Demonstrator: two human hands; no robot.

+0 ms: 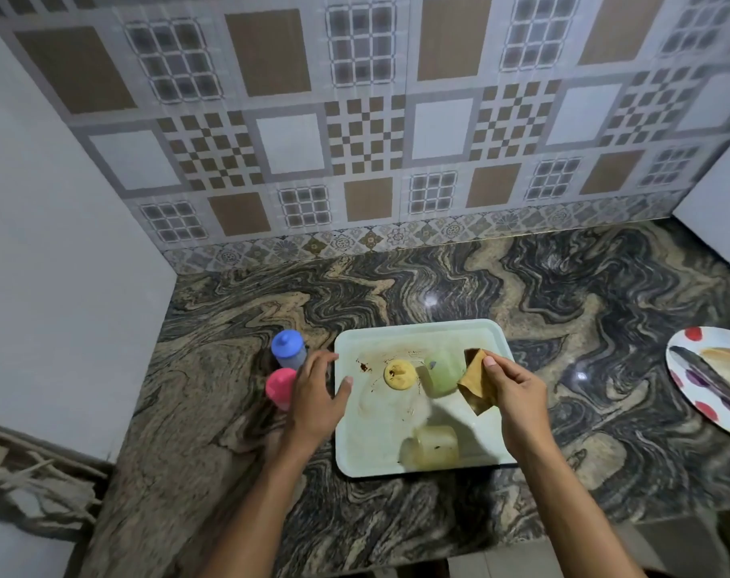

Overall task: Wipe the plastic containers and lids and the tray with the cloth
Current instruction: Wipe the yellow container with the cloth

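Now, your right grip pinches the cloth beside the green container on the tray, left grip open, empty; next, likely steady that container and wipe.

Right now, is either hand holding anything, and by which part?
The right hand pinches the cloth near its top edge. The left hand holds nothing, its fingers spread at the left rim of the tray.

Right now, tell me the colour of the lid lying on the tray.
The lid is yellow, dark-stained; head view shows it.
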